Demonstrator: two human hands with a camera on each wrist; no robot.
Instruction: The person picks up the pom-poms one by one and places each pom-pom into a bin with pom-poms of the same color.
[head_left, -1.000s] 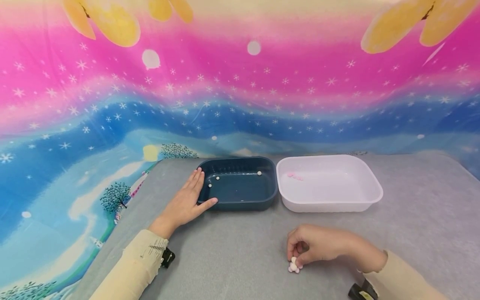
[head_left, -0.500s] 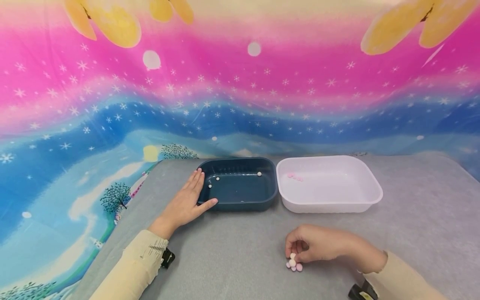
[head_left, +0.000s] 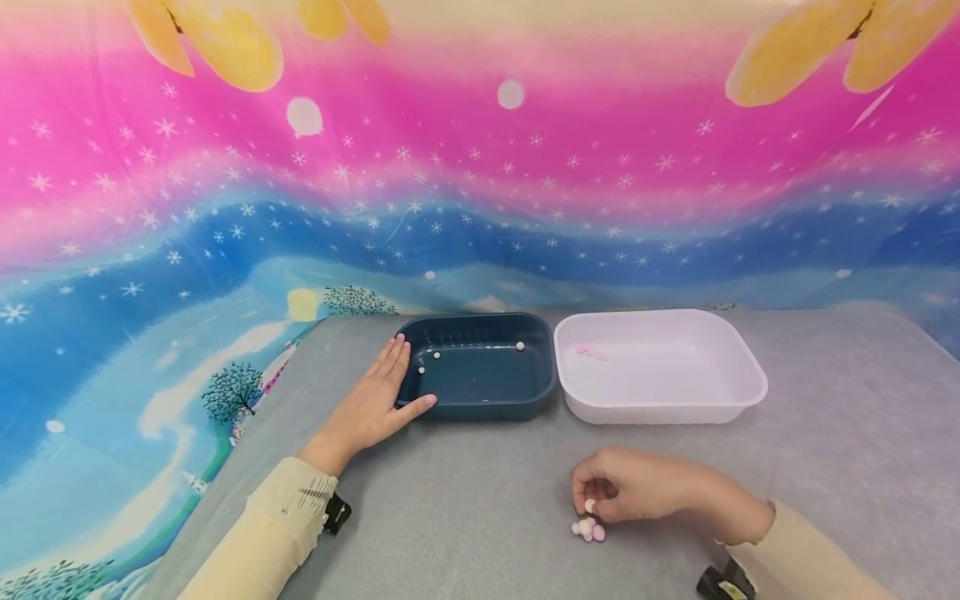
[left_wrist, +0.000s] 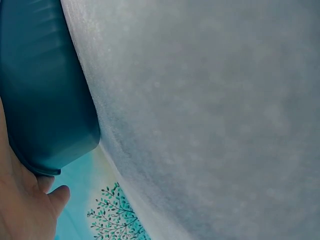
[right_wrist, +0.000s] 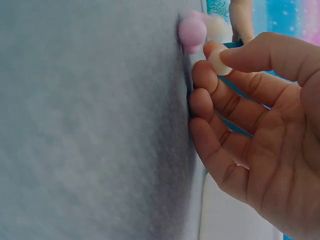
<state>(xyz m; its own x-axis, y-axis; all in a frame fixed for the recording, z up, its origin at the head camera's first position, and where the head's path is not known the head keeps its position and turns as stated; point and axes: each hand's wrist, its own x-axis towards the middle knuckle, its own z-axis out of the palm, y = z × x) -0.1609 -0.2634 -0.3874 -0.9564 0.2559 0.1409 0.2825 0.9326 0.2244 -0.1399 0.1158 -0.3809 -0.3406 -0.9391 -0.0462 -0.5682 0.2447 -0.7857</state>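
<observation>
My right hand pinches a small white ball between thumb and index finger; the other fingers curl beneath. Just in front of it on the table lies a little cluster of pink and whitish balls, partly blurred in the right wrist view. The pinched ball shows slightly apart from that cluster. My left hand rests along the left end of a dark teal tray, fingers straight at the rim and thumb at the near corner. Several small white balls, such as one white ball, lie in that tray.
A white tray stands right beside the teal one, with several small pink pieces inside at its left. Grey cloth covers the table. A printed fabric backdrop hangs behind and down the left side.
The cluster has turned under my right hand, and the white ball on top has come away between the fingertips. My left hand and both trays stay in place.
</observation>
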